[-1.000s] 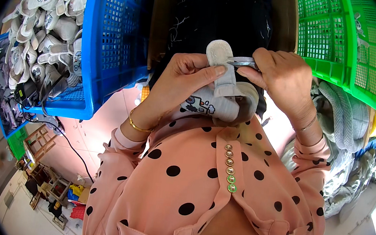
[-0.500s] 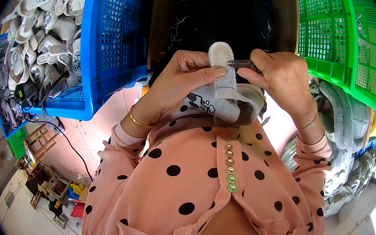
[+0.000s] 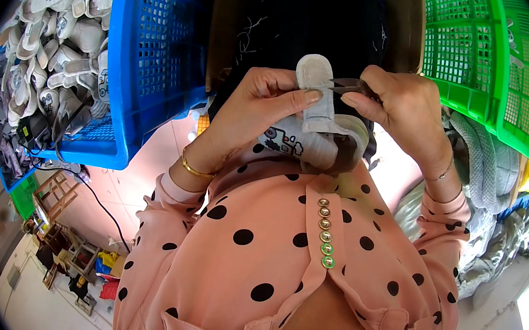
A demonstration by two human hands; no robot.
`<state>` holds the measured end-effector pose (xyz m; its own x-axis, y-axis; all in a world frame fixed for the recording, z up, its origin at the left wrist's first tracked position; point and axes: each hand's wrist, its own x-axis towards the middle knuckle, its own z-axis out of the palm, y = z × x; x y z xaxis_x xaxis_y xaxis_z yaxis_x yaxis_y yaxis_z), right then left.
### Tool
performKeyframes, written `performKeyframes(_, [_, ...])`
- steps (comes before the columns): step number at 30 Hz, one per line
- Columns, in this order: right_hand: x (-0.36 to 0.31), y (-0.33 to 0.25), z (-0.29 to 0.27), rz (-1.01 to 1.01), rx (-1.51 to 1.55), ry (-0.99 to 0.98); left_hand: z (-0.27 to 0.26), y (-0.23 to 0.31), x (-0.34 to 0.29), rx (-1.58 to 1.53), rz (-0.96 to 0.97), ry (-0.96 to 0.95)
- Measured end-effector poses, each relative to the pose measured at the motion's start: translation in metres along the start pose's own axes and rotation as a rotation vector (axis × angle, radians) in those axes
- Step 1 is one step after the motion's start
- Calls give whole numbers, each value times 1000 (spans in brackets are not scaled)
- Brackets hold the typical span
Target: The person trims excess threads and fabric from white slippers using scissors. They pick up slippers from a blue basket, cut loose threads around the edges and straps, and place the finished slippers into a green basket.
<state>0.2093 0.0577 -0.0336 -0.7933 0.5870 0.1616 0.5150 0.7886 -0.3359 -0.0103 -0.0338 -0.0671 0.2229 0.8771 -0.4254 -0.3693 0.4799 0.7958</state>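
Left hand (image 3: 265, 103) pinches the shoe (image 3: 283, 142) by its upturned strap (image 3: 314, 71) above the lap, right hand (image 3: 407, 113) grips snips (image 3: 350, 83) at the strap's right edge, work apparently unfinished, status of the left pile (image 3: 72, 45) undeterminable.

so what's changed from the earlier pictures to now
The right hand and its snips have shifted slightly right; the blades look more parted than half a second ago. The shoe has edged slightly right too. Nothing was taken up or let go: the left hand still pinches the shoe.
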Motion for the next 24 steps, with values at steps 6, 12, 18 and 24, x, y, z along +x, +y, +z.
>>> performKeyframes(6, [3,-6,-2,-19,-72,-28,-1,2,1,24,3,-16])
performKeyframes(12, [3,-8,1,-19,-115,-14,-1,1,2,-13,-8,-16])
performKeyframes(18, [2,-6,7,-17,-97,-10,-2,3,3,13,-35,-44])
performKeyframes(24, [5,1,19,400,841,61,1,9,6,202,5,-46])
